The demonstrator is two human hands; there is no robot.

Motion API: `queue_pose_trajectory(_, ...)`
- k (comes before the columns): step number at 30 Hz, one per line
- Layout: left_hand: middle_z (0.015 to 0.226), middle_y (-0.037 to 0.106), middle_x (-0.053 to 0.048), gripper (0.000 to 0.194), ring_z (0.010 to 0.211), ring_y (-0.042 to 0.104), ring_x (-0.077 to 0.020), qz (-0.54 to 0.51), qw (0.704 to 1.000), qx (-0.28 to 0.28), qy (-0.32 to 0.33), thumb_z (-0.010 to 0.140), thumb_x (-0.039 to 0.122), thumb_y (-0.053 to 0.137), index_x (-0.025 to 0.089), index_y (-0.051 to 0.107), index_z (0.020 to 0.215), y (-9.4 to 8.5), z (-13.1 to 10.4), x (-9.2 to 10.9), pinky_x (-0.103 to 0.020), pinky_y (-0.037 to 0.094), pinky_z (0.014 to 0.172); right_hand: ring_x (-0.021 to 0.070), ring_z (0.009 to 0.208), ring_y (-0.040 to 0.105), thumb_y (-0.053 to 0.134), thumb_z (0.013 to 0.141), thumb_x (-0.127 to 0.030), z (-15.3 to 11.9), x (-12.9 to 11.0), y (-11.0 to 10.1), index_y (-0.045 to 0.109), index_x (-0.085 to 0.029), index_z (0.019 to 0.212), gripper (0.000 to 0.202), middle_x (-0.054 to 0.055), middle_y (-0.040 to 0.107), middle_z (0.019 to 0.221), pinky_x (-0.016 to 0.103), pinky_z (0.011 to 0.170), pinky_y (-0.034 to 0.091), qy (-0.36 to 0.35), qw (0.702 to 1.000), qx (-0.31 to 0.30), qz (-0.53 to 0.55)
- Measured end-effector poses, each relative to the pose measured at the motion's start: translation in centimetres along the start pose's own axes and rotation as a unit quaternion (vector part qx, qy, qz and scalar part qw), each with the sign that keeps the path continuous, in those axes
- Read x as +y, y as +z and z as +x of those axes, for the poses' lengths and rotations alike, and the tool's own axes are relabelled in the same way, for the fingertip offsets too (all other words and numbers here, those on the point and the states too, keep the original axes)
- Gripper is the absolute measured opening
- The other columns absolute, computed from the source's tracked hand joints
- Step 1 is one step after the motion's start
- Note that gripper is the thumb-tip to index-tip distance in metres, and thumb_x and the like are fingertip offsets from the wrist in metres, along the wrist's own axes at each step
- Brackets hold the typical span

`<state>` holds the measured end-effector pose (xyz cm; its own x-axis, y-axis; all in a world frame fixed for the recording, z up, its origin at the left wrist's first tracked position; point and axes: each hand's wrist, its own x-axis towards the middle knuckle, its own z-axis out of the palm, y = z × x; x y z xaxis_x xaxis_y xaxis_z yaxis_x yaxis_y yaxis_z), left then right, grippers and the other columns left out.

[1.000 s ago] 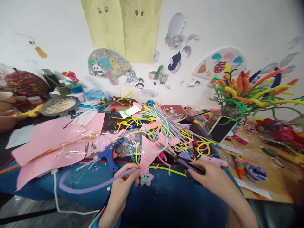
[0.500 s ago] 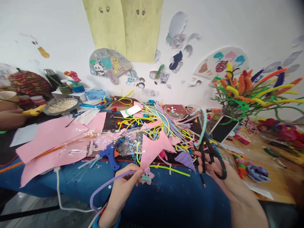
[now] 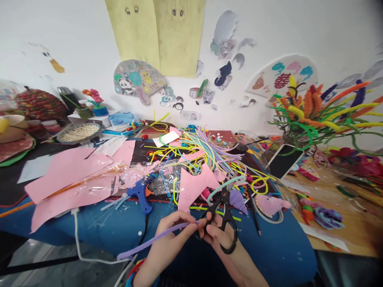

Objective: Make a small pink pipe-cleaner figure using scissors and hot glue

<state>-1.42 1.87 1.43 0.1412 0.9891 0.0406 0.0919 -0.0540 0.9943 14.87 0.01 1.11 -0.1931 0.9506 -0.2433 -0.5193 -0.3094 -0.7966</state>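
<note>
My left hand [image 3: 176,229] pinches a purple pipe cleaner [image 3: 149,244] near its right end; the long tail curves down to the left. My right hand [image 3: 220,231] holds black-handled scissors [image 3: 229,221], their blades pointing up and away. Its fingertips meet those of my left hand at the pipe cleaner's end. Beside the blades runs a mint-green pipe cleaner [image 3: 223,185]; whether my hand holds it, I cannot tell. Just beyond lie a cut pink sheet [image 3: 194,187] with a small drawn star and a purple cone-shaped piece [image 3: 238,201].
A blue glue gun [image 3: 140,195] lies left of my hands, near large pink sheets [image 3: 68,167]. Behind is a heap of coloured pipe cleaners [image 3: 206,147]. To the right are a pencil [image 3: 254,213], a pink fuzzy piece [image 3: 271,204], a phone [image 3: 284,161] and pipe-cleaner flowers [image 3: 317,111].
My right hand has moved left with the scissors and met my left hand, which shifted slightly right. The pink star with a face is out of sight. The other person's hand at left has gone.
</note>
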Motion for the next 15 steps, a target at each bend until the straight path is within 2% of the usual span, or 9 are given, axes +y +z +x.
queue_pose_trajectory(3, 0.071, 0.071, -0.003, 0.006, 0.065, 0.065, -0.0151, 0.006, 0.999, -0.034, 0.000, 0.077, 0.021, 0.066, 0.015, 0.068, 0.074, 0.5, -0.2, 0.1, -0.022, 0.049, 0.062, 0.0136, 0.071, 0.056, 0.077, 0.069, -0.030, 0.4, 0.3, 0.4, 0.054, -0.021, 0.090, 0.033, -0.001, 0.062, 0.077, 0.028, 0.070, 0.044, 0.002, 0.999, 0.036, 0.002)
queue_pose_trajectory(6, 0.072, 0.071, -0.004, 0.007, 0.066, 0.065, -0.0152, -0.007, 0.999, -0.054, -0.004, 0.078, 0.020, 0.065, 0.015, 0.069, 0.076, 0.6, -0.2, 0.2, -0.022, 0.050, 0.063, 0.0134, 0.067, 0.055, 0.075, 0.070, -0.033, 0.4, 0.1, 0.1, 0.052, -0.021, 0.089, 0.031, -0.002, 0.061, 0.073, 0.027, 0.065, 0.043, 0.011, 0.999, 0.036, -0.037)
queue_pose_trajectory(8, 0.073, 0.072, -0.005, 0.009, 0.067, 0.066, -0.0153, -0.022, 0.997, -0.073, -0.008, 0.079, 0.020, 0.063, 0.015, 0.071, 0.079, 0.5, -0.3, 0.3, -0.022, 0.051, 0.064, 0.0131, 0.061, 0.053, 0.068, 0.076, -0.041, 0.5, -1.0, -0.4, 0.052, -0.020, 0.088, 0.029, -0.002, 0.059, 0.068, 0.025, 0.059, 0.040, 0.014, 0.992, 0.008, -0.127)
queue_pose_trajectory(10, 0.074, 0.072, -0.005, 0.012, 0.067, 0.066, -0.0151, -0.029, 0.996, -0.079, -0.014, 0.080, 0.021, 0.062, 0.015, 0.072, 0.082, 0.3, -0.3, 0.4, -0.022, 0.051, 0.063, 0.0132, 0.056, 0.051, 0.053, 0.086, -0.052, 1.1, -3.1, -1.2, 0.051, -0.020, 0.090, 0.033, -0.001, 0.056, 0.064, 0.025, 0.054, 0.037, -0.014, 0.964, -0.021, -0.264)
queue_pose_trajectory(11, 0.074, 0.072, -0.006, 0.012, 0.066, 0.066, -0.0148, -0.030, 0.997, -0.076, -0.018, 0.080, 0.021, 0.062, 0.015, 0.072, 0.083, 0.3, -0.3, 0.4, -0.022, 0.051, 0.062, 0.0134, 0.054, 0.050, 0.042, 0.089, -0.056, 1.7, -4.4, -1.6, 0.050, -0.020, 0.090, 0.037, -0.001, 0.055, 0.065, 0.026, 0.054, 0.038, -0.055, 0.942, -0.004, -0.330)
queue_pose_trajectory(12, 0.074, 0.073, -0.006, 0.013, 0.066, 0.065, -0.0146, -0.031, 0.997, -0.071, -0.021, 0.081, 0.022, 0.062, 0.015, 0.073, 0.083, 0.2, -0.4, 0.4, -0.021, 0.051, 0.062, 0.0142, 0.056, 0.051, 0.033, 0.092, -0.056, 2.4, -5.9, -2.0, 0.048, -0.021, 0.091, 0.038, 0.000, 0.055, 0.067, 0.027, 0.057, 0.041, -0.109, 0.903, 0.042, -0.414)
queue_pose_trajectory(13, 0.075, 0.072, -0.006, 0.013, 0.066, 0.065, -0.0145, -0.031, 0.997, -0.069, -0.023, 0.081, 0.022, 0.061, 0.015, 0.073, 0.084, 0.2, -0.4, 0.4, -0.022, 0.051, 0.062, 0.0157, 0.060, 0.054, 0.031, 0.094, -0.050, 3.2, -7.3, -2.4, 0.046, -0.021, 0.091, 0.033, 0.001, 0.056, 0.070, 0.028, 0.060, 0.042, -0.158, 0.828, 0.111, -0.526)
queue_pose_trajectory(14, 0.074, 0.072, -0.006, 0.014, 0.066, 0.065, -0.0144, -0.031, 0.997, -0.068, -0.023, 0.082, 0.022, 0.061, 0.015, 0.073, 0.084, 0.1, -0.4, 0.3, -0.022, 0.051, 0.063, 0.0190, 0.067, 0.059, 0.036, 0.092, -0.047, 4.0, -8.7, -2.6, 0.045, -0.021, 0.092, 0.027, 0.003, 0.059, 0.074, 0.030, 0.062, 0.043, -0.158, 0.732, 0.165, -0.642)
queue_pose_trajectory(15, 0.074, 0.072, -0.006, 0.014, 0.066, 0.065, -0.0144, -0.029, 0.997, -0.067, -0.021, 0.082, 0.023, 0.061, 0.015, 0.073, 0.085, 0.1, -0.5, 0.2, -0.022, 0.050, 0.063, 0.0241, 0.073, 0.062, 0.047, 0.087, -0.045, 4.7, -10.0, -2.7, 0.046, -0.020, 0.093, 0.025, 0.006, 0.061, 0.076, 0.033, 0.064, 0.042, -0.155, 0.695, 0.189, -0.676)
